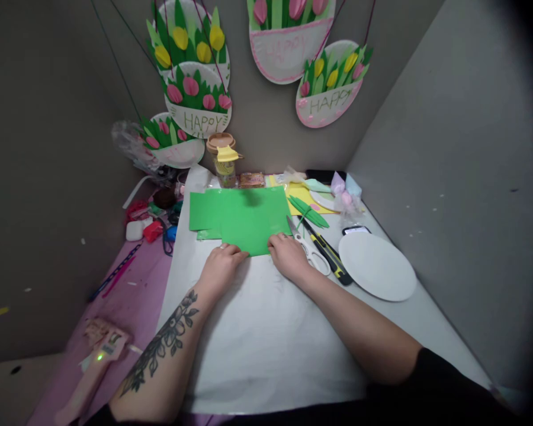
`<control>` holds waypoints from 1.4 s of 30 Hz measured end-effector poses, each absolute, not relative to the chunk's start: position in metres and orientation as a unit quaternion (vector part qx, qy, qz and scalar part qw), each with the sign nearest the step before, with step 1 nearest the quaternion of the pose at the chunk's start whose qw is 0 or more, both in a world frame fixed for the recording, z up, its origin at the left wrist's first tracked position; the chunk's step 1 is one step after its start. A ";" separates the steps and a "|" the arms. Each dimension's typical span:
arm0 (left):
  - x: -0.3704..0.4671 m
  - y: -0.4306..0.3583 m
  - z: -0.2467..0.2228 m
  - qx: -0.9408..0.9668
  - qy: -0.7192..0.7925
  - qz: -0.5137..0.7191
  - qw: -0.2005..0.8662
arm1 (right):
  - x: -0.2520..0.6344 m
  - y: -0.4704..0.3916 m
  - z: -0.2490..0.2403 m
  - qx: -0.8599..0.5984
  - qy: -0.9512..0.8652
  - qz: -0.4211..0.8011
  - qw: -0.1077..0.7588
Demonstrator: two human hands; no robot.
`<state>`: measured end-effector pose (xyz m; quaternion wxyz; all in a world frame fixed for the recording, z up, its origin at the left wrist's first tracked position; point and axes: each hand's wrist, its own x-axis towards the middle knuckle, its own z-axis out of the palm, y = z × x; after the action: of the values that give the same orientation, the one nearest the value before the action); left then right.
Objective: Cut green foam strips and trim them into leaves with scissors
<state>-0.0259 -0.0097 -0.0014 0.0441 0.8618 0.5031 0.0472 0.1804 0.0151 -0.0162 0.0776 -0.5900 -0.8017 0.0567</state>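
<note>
A sheet of green paper (pixel 255 219) lies on the white-covered table in front of me, over further green pieces that show at its left. My left hand (pixel 223 267) is at its near left corner, fingers closed and bent onto the edge. At the near right corner my right hand (pixel 288 255) has its fingers curled on the paper, thumb side inward. Both hands' undersides are hidden. Just right of my right hand are white-handled scissors (pixel 313 257) and a yellow-and-black utility knife (pixel 333 260). A bundle of green paper leaves (pixel 308 211) lies beyond them.
A white paper plate (pixel 377 266) lies at the right. Cups (pixel 225 168) stand at the back. At the lower left, a pink glue gun (pixel 100 361) with a lit green light rests on the pink surface. Paper-plate flower baskets (pixel 199 118) hang on the wall ahead.
</note>
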 end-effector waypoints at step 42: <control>0.001 -0.034 0.035 0.763 0.634 -0.117 0.053 | 0.187 -0.009 -0.007 -0.530 -0.848 0.012 -0.003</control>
<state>0.0008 -0.0342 0.0350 0.0533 0.7628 0.6338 -0.1165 0.1867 -0.0087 -0.0065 -0.0033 -0.5296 -0.8482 0.0124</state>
